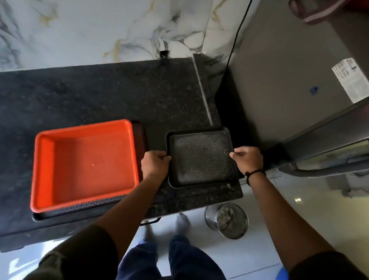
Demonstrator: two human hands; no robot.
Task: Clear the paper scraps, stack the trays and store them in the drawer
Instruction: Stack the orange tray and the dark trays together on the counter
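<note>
A small black tray with a patterned floor lies on the dark counter near its right end. My left hand grips the tray's left rim and my right hand grips its right rim. To the left, an orange tray sits nested on a larger dark tray, of which only the right and front rims show. No paper scraps show on the counter.
A steel bin with scraps inside stands on the pale floor below the counter's right end. A grey fridge stands to the right, with a black cable running down beside it. A marble wall backs the counter.
</note>
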